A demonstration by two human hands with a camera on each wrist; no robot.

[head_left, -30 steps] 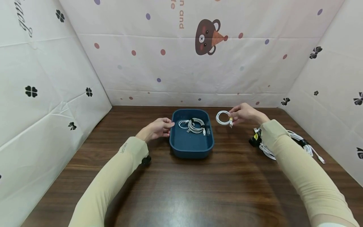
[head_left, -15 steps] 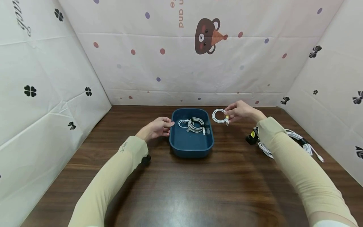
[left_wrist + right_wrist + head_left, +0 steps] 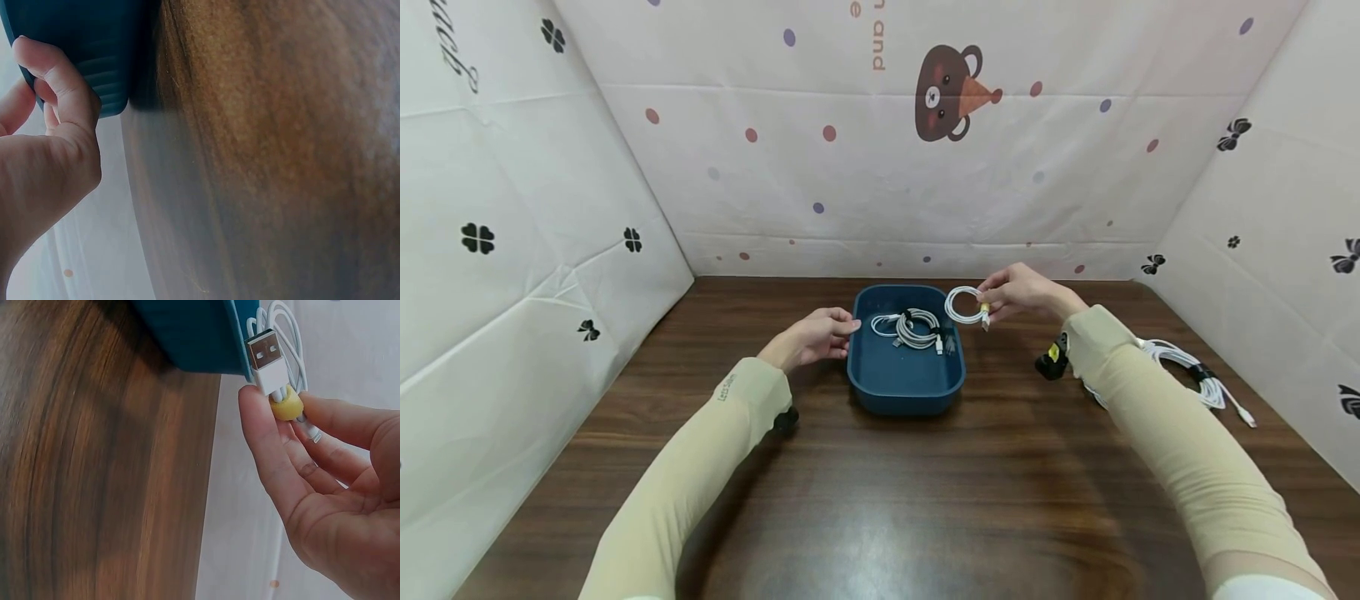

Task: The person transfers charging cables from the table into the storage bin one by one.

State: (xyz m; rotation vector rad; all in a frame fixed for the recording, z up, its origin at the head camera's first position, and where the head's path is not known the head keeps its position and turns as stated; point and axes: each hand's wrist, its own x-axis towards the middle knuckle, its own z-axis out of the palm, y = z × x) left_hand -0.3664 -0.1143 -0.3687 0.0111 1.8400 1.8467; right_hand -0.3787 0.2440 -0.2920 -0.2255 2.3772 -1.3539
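My left hand [image 3: 812,337] grips the left rim of a dark blue rectangular bin [image 3: 901,379], thumb over the edge and fingers outside it, as the left wrist view also shows. Inside the bin lie coiled pale cables [image 3: 916,343], one with a USB plug and black ties. Just at the bin's right edge, my right hand [image 3: 1022,292] pinches a small coiled white USB cable [image 3: 950,307] in the air. A yellow tie [image 3: 287,405] binds this coil between thumb and fingers; its metal USB plug [image 3: 265,356] sticks out beside the fingertips.
Larger white cable coils [image 3: 1212,392] with black ties lie on the brown wooden table [image 3: 880,500] at the right, partly hidden by the right sleeve. Patterned white sheets [image 3: 760,192] stand behind and at both sides.
My right hand has moved left with the coiled USB cable, bringing it from beside the bin to over its right rim. The left hand stays on the bin.
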